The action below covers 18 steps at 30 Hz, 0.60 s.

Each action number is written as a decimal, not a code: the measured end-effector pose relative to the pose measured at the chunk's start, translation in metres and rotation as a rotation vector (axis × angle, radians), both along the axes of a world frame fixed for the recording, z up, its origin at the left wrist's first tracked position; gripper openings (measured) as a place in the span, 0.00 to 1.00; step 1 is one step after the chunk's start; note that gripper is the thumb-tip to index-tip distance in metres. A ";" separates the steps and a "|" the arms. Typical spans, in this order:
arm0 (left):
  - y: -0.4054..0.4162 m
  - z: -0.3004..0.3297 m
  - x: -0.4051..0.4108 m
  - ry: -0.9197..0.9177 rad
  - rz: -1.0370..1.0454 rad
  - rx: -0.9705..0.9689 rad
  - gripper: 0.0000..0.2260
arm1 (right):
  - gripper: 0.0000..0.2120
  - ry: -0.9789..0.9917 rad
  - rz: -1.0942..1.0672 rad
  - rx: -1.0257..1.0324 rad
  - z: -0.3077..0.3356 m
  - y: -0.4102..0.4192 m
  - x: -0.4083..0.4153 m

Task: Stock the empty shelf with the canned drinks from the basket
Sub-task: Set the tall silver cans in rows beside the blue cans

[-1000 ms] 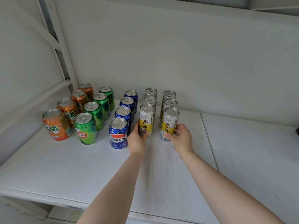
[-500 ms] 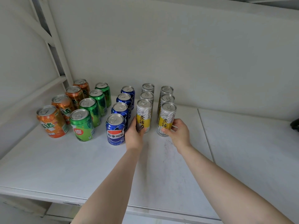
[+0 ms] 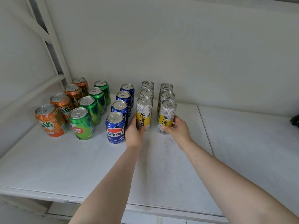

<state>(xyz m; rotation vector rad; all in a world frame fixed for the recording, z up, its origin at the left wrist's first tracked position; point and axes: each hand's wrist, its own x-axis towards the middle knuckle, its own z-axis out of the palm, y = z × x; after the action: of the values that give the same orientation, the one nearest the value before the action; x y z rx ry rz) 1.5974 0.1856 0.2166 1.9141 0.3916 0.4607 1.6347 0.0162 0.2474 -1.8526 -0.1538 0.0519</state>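
On the white shelf (image 3: 64,167) cans stand in rows running front to back: orange cans (image 3: 51,121) at the left, then green cans (image 3: 81,124), blue Pepsi cans (image 3: 115,127), and two rows of tall silver-and-yellow tea cans. My left hand (image 3: 134,133) is wrapped around the front tea can of the left row (image 3: 144,112). My right hand (image 3: 179,131) grips the front tea can of the right row (image 3: 167,117). Both cans stand upright on the shelf. The basket is out of view.
The shelf's white back wall (image 3: 178,54) rises close behind the rows. A white frame post with a diagonal brace (image 3: 53,46) stands at the back left. A seam (image 3: 205,130) splits the shelf board; a dark object (image 3: 295,121) shows at the right edge.
Both hands stay on the two front tea cans; the cans have hardly shifted. The camera view has dropped and drifted slightly, so the rows sit lower in the frame.
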 end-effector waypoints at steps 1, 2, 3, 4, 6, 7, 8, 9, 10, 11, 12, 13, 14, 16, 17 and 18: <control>0.000 0.000 0.000 -0.004 -0.001 0.001 0.32 | 0.29 -0.001 -0.005 -0.010 0.000 0.000 -0.001; 0.000 0.000 0.000 -0.008 -0.002 0.006 0.32 | 0.28 -0.007 -0.009 -0.015 0.000 0.000 -0.001; 0.000 -0.001 0.000 -0.010 -0.002 0.012 0.32 | 0.27 -0.015 -0.011 -0.022 0.000 0.001 -0.002; 0.000 -0.001 0.000 -0.011 -0.002 0.018 0.32 | 0.26 -0.021 -0.010 -0.025 0.000 0.001 -0.002; 0.000 0.000 -0.001 -0.008 -0.002 0.033 0.32 | 0.26 -0.024 -0.016 -0.028 0.000 0.002 -0.003; -0.001 0.001 -0.002 -0.003 0.001 0.043 0.32 | 0.26 -0.024 -0.018 -0.027 0.000 0.002 -0.003; -0.001 0.003 -0.002 0.005 0.005 0.053 0.33 | 0.26 -0.024 -0.018 -0.029 0.000 0.002 -0.003; -0.001 0.005 -0.003 0.010 0.009 0.061 0.33 | 0.25 -0.027 -0.016 -0.033 0.000 0.002 -0.003; -0.001 0.005 -0.003 0.014 0.010 0.071 0.33 | 0.25 -0.030 -0.017 -0.038 0.001 0.002 -0.004; -0.002 0.006 -0.004 0.024 0.009 0.081 0.33 | 0.25 -0.031 -0.018 -0.040 0.001 0.002 -0.004; -0.003 0.006 -0.005 0.039 0.011 0.086 0.34 | 0.26 -0.024 -0.025 -0.041 0.001 0.002 -0.004; -0.004 0.006 -0.007 0.052 0.015 0.083 0.34 | 0.27 -0.016 -0.028 -0.042 0.001 0.002 -0.004; -0.006 0.007 -0.009 0.058 0.022 0.078 0.35 | 0.29 -0.007 -0.032 -0.047 0.001 0.003 -0.005; -0.009 0.009 -0.014 0.073 0.037 0.090 0.34 | 0.35 0.012 -0.053 -0.070 0.000 0.002 -0.007; -0.012 0.011 -0.017 0.092 0.032 0.098 0.34 | 0.37 0.023 -0.073 -0.087 0.000 0.001 -0.009; -0.014 0.012 -0.021 0.113 0.018 0.105 0.34 | 0.38 0.035 -0.097 -0.103 0.000 0.000 -0.013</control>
<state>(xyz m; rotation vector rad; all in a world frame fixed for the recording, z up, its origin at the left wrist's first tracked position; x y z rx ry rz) 1.5759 0.1716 0.2289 2.0463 0.4669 0.3922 1.6219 0.0164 0.2479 -1.9584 -0.0375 0.0255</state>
